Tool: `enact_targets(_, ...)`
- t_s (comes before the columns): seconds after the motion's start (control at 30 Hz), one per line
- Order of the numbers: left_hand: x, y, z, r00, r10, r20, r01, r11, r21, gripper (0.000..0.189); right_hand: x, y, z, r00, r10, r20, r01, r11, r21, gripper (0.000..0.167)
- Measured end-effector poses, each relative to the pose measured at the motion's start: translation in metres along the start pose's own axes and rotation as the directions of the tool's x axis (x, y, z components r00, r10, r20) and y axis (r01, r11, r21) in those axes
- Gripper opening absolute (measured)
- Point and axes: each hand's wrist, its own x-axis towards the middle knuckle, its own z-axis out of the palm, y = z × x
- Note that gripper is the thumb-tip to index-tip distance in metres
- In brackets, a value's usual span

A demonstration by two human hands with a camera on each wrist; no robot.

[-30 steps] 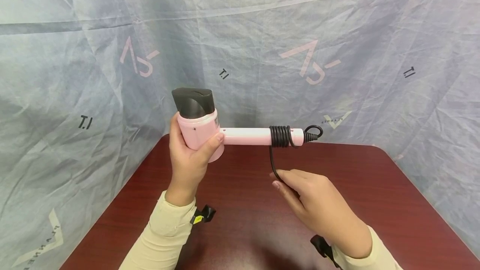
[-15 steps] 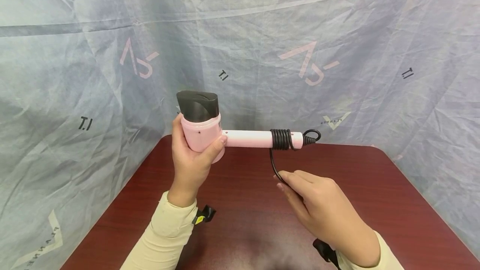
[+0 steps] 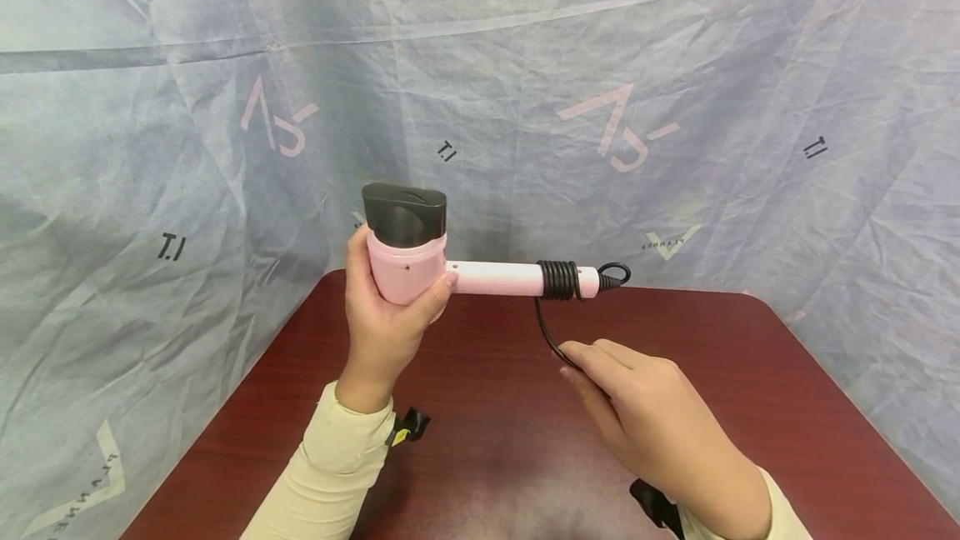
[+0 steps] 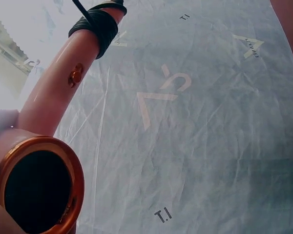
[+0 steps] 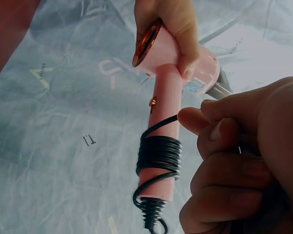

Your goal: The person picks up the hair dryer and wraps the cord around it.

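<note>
A pink hair dryer with a black flat nozzle is held up above the table, its handle pointing right. My left hand grips the dryer's round body, thumb along the near side. The black cord is wound in several tight turns around the handle's end. From the coil a strand runs down to my right hand, which pinches it between thumb and curled fingers. In the left wrist view the dryer's copper-rimmed rear opening shows. A copper-coloured switch is on the handle in the right wrist view.
Below the hands lies a dark red wooden table. A grey printed cloth hangs behind it and on both sides. Black wrist camera mounts are strapped at the cream sleeves.
The dryer has shifted slightly right and down, its nozzle turning a little. My right hand has moved slightly right and down, still pinching the cord.
</note>
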Motion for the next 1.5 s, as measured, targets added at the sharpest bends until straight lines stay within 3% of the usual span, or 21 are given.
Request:
enact_targets(0.27, -0.002, 0.000, 0.001, 0.998, 0.000, 0.061, -0.006, 0.996, 0.090, 0.083, 0.002, 0.002, -0.004, 0.998, -0.009, -0.062, 0.005, 0.999, -0.051, 0.036)
enact_targets(0.6, -0.006, -0.025, -0.007, 0.988, -0.036, 0.148, 0.018, 0.993, 0.118, 0.087, 0.003, 0.007, -0.011, 0.995, 0.003, -0.104, -0.008, 0.999, -0.050, 0.037)
enact_targets(0.97, -0.007, -0.024, -0.009, 0.966, -0.069, 0.248, 0.015, 0.976, 0.215, 0.090, 0.008, 0.013, -0.017, 0.993, 0.006, -0.120, -0.006, 1.000, 0.002, 0.038)
enact_targets(1.2, -0.006, -0.020, -0.009, 0.949, -0.059, 0.309, -0.003, 0.981, 0.195, 0.089, 0.006, 0.021, -0.017, 0.994, 0.023, -0.104, -0.022, 1.000, 0.013, 0.036)
enact_targets(1.4, -0.004, 0.006, -0.005, 0.940, -0.046, 0.337, -0.010, 0.987, 0.161, 0.084, 0.003, 0.028, -0.018, 0.996, 0.032, -0.083, -0.027, 0.998, 0.063, 0.011)
enact_targets(1.5, -0.003, 0.010, -0.004, 0.937, -0.028, 0.349, -0.023, 0.990, 0.142, 0.083, 0.002, 0.030, -0.018, 0.996, 0.030, -0.081, -0.023, 0.996, 0.085, 0.010)
